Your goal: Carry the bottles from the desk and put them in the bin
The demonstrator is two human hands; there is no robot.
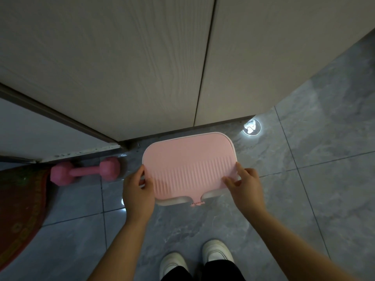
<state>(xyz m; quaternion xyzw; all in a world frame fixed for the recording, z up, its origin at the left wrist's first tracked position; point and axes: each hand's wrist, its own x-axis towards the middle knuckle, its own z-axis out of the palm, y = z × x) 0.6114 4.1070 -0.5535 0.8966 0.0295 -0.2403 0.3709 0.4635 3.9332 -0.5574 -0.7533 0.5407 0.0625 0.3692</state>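
Observation:
A bin with a white rim (172, 201) stands on the floor against the cabinet base, covered by a pink ribbed lid (188, 159). My left hand (138, 191) grips the lid's left edge, thumb on top. My right hand (246, 186) grips the right edge, thumb and fingers curled onto the ribbed surface. The lid lies flat over the bin, so the inside is hidden. No bottles are in view.
A pink dumbbell (85, 171) lies on the grey tiled floor left of the bin. A red patterned mat (22, 209) is at the far left. Pale wooden cabinet doors (142, 63) rise behind. My white shoes (217, 251) stand below the bin.

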